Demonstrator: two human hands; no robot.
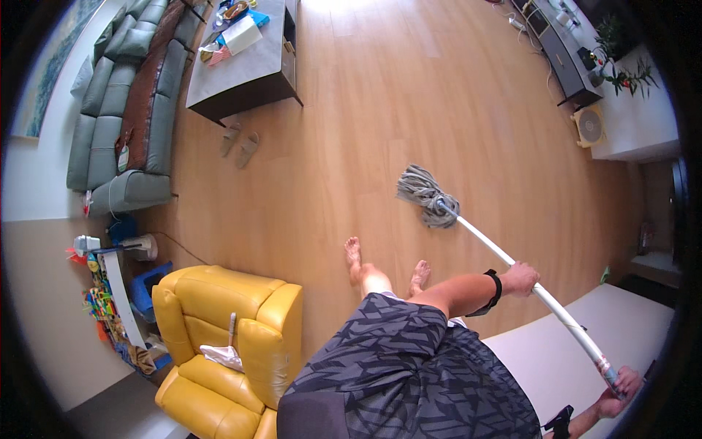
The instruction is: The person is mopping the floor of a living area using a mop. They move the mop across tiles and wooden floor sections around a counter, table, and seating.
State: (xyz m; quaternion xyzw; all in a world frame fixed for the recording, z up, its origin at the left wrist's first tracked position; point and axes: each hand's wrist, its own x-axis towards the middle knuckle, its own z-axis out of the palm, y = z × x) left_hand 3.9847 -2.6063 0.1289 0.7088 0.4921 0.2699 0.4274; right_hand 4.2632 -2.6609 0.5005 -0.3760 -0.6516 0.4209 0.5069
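Note:
A mop with a long white handle (557, 313) slants across the right half of the head view. Its grey strand head (426, 196) lies spread on the wood floor, ahead of my bare feet. Reaching across to the right, my left hand (521, 279) is wrapped around the handle partway up. My right hand (621, 391) grips the handle's upper end at the lower right, close to the dark rim of the view. Both wrists wear black bands.
On the left are a yellow armchair (212, 314), a grey-green sofa (110, 124) and a low table (241, 66) with clutter. A pair of slippers (247, 149) lies by the table. A dark cabinet (563, 62) and small fan-like box (588, 126) stand far right; a pale surface (578, 336) is near right.

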